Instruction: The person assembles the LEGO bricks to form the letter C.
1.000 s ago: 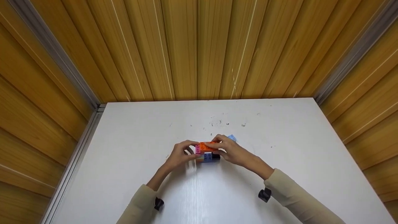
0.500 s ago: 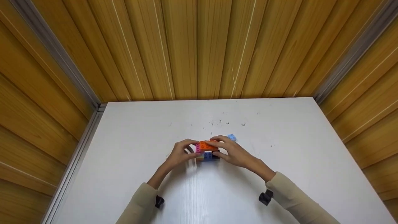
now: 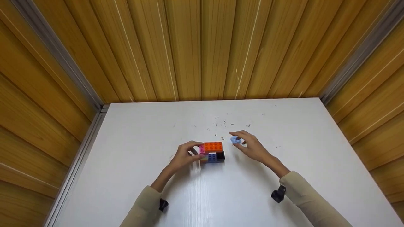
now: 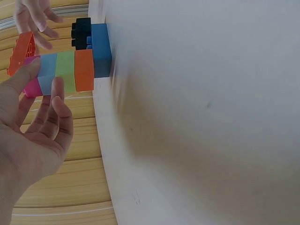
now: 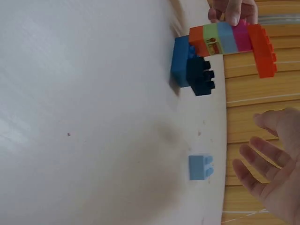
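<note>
My left hand point(image 3: 184, 156) grips a built stack of toy bricks at its upper left, with the thumb on a pink brick point(image 4: 32, 87). Under the pink one come light blue point(image 4: 47, 75), green point(image 4: 65, 71) and orange point(image 4: 84, 71) bricks, on a blue base brick point(image 4: 101, 51). A long orange brick point(image 3: 213, 147) juts sideways from the top, over a black brick point(image 3: 220, 156) on the base. My right hand point(image 3: 252, 147) hovers above a loose light blue brick point(image 5: 197, 167), fingers spread and apart from it in the right wrist view.
The white table point(image 3: 126, 132) carries small dark marks point(image 3: 232, 124) behind the bricks. Wood-patterned panels point(image 3: 202, 50) rise behind the table and at both sides, with a metal rail point(image 3: 75, 157) along the left.
My right hand has left the long orange brick and moved right, over the loose light blue brick. The left hand keeps its grip on the stack.
</note>
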